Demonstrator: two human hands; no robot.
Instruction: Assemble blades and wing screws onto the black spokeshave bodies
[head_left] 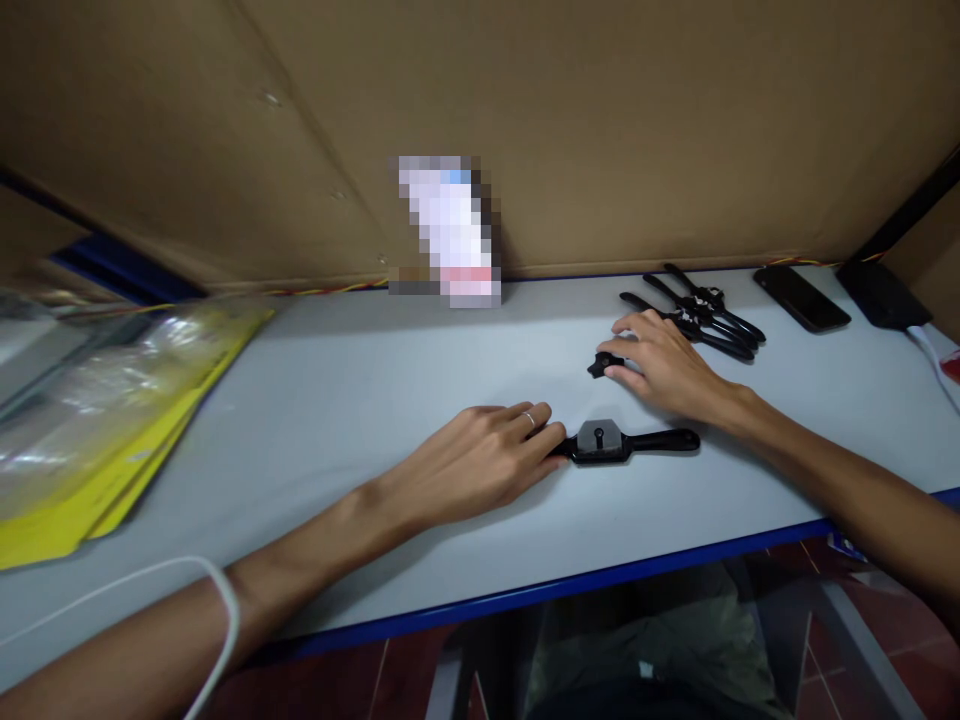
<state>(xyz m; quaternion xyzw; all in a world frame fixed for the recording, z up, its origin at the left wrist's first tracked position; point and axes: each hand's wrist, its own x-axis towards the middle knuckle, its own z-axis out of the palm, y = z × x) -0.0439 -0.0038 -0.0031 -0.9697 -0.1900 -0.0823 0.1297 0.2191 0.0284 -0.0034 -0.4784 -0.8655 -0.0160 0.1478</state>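
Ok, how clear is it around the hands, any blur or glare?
Head view: left hand, right hand and the black tool are sharp; yellow bags at left are smeared, with glare on the plastic; a pixelated block masks part of the middle.

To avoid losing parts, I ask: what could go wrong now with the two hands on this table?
1. Only fingertips of the right hand touch the small knob; it might slide away on the smooth table.
2. The left hand holds the tool by one handle only, so it may pivot.
3. The white cable lies over the left forearm and could snag when the arm moves.
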